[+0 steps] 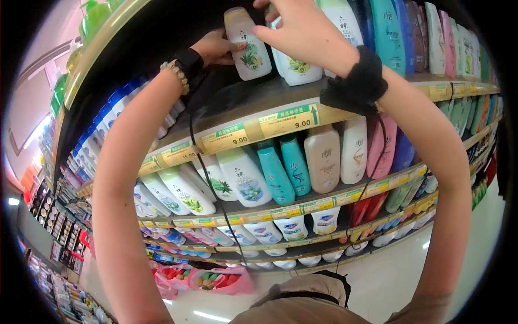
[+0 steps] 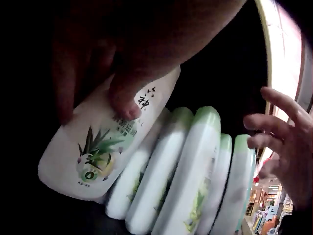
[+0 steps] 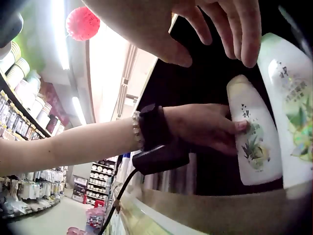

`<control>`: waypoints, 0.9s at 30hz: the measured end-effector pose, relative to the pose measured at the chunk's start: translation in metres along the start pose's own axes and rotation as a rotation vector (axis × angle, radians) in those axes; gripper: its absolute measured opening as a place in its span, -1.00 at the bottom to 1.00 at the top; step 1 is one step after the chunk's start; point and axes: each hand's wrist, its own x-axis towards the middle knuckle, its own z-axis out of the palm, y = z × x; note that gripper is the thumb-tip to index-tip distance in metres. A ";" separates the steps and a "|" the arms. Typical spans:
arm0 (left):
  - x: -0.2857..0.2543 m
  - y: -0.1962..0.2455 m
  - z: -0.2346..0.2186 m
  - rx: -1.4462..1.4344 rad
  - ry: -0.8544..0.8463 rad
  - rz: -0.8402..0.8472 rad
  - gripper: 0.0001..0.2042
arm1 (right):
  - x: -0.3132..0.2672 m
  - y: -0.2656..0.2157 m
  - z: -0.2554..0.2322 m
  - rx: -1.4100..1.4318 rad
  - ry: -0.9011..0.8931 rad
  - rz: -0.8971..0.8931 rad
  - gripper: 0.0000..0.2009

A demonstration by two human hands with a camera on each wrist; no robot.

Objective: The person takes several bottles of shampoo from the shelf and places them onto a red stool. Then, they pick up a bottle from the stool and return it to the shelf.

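Note:
The left hand (image 1: 216, 47) grips a white bottle (image 1: 249, 46) with a beige cap and a plant picture, thumb on its front, on the dark top shelf. In the left wrist view that bottle (image 2: 93, 156) leans, with the thumb across its label. The right hand (image 1: 302, 29) is raised just right of it, before a row of white bottles (image 1: 302, 73); its fingers are spread and relaxed, as the right wrist view of the hand (image 3: 210, 29) shows, and nothing is visible in them. Green-capped bottles (image 2: 188, 171) stand beside the held one.
A shelf edge with yellow price labels (image 1: 286, 123) runs below both hands. Lower shelves hold teal (image 1: 276, 173), beige (image 1: 322, 159) and pink bottles (image 1: 382, 146). Blue-capped bottles (image 1: 116, 102) stand at left. Black cables hang from both wrists. Pink baskets (image 1: 237, 282) are on the floor.

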 end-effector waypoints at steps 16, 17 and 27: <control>0.071 -0.042 0.005 -0.126 -0.088 -0.156 -0.57 | -0.047 0.025 0.002 0.076 -0.063 -0.030 -0.79; 0.073 -0.042 0.006 -0.122 -0.075 -0.165 -0.57 | -0.050 0.024 0.003 0.082 -0.063 -0.030 -0.80; 0.096 -0.067 0.009 -0.172 0.013 -0.212 -0.62 | -0.066 0.022 0.008 0.144 -0.095 0.033 -0.85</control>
